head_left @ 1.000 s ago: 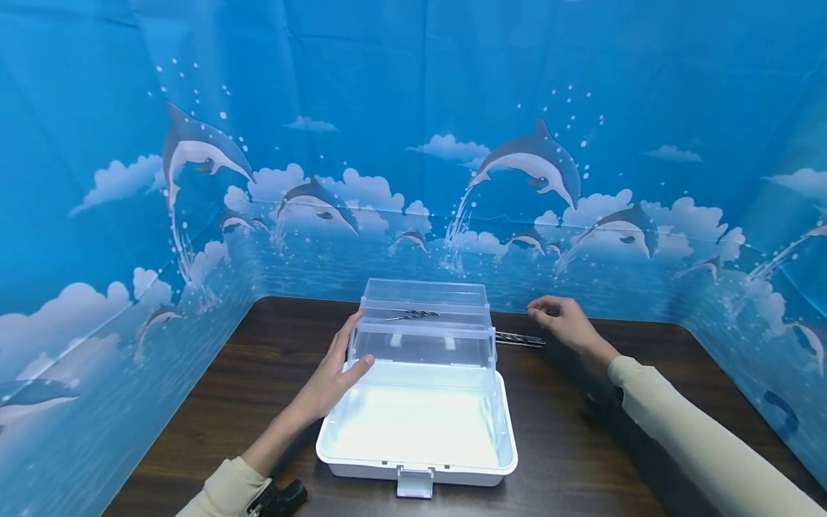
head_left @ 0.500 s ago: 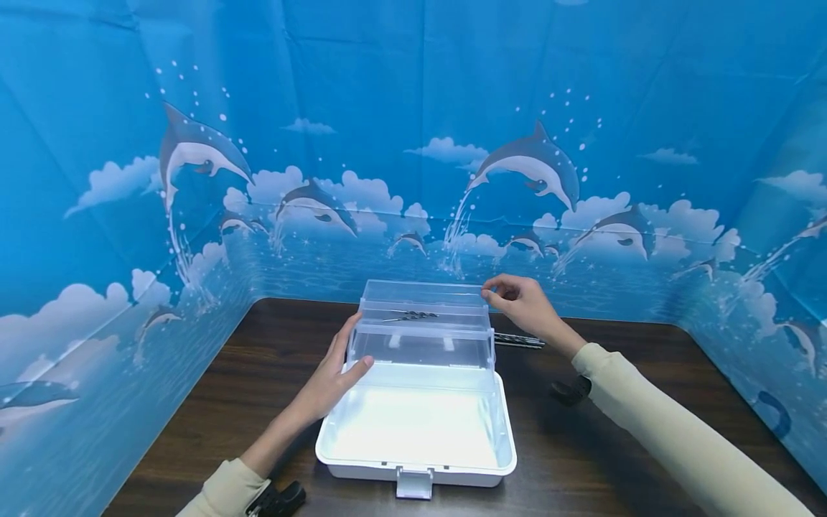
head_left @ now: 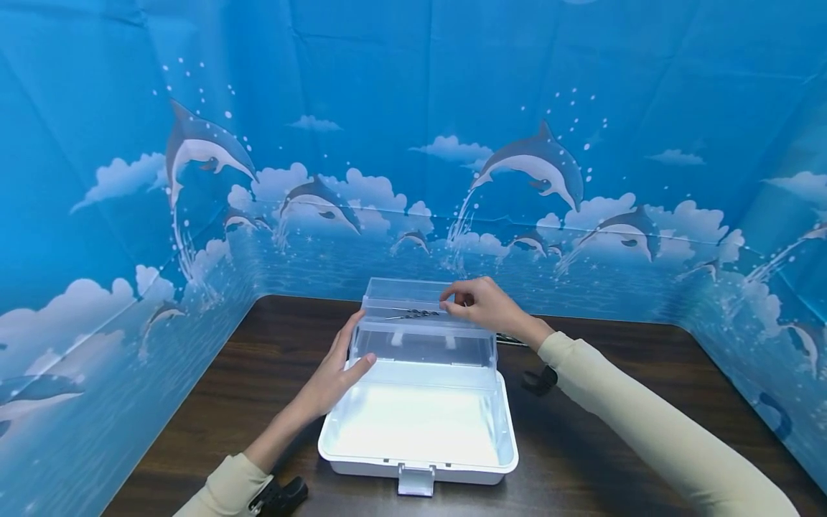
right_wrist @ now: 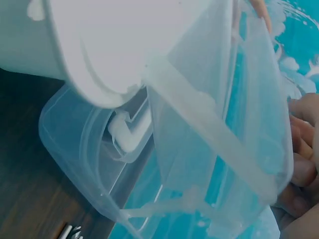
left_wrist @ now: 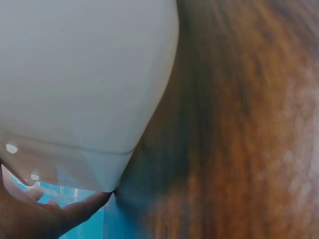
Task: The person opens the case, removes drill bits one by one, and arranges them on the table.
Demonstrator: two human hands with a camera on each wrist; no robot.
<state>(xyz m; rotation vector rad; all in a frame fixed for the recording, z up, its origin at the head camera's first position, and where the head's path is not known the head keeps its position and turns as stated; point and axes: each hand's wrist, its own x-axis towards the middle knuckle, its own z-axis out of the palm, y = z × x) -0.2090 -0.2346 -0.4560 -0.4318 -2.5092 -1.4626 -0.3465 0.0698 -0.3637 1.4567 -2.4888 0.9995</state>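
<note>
A white storage box (head_left: pixel 413 468) stands in the head view with its clear tiered trays (head_left: pixel 426 345) folded out at the back. My left hand (head_left: pixel 331 380) rests against the left side of the trays, fingers extended and thumb on the near edge. Several twisted drill bits (head_left: pixel 415 314) lie in an upper tray. Over that tray's right end, my right hand (head_left: pixel 484 305) pinches what seems a thin drill bit, mostly hidden by the fingers. The right wrist view has its curled fingers (right_wrist: pixel 303 172) beside the clear plastic.
More drill bits (head_left: pixel 512 339) lie on the dark wooden table (head_left: pixel 594 424) right of the trays, partly behind my right forearm. A clear latch (head_left: pixel 416 480) hangs from the box's front. A blue dolphin-print sheet (head_left: pixel 413 143) surrounds the table.
My right hand has moved left from above the loose drill bits on the table to over the upper tray, fingers pinched. The left hand and the box stay put.
</note>
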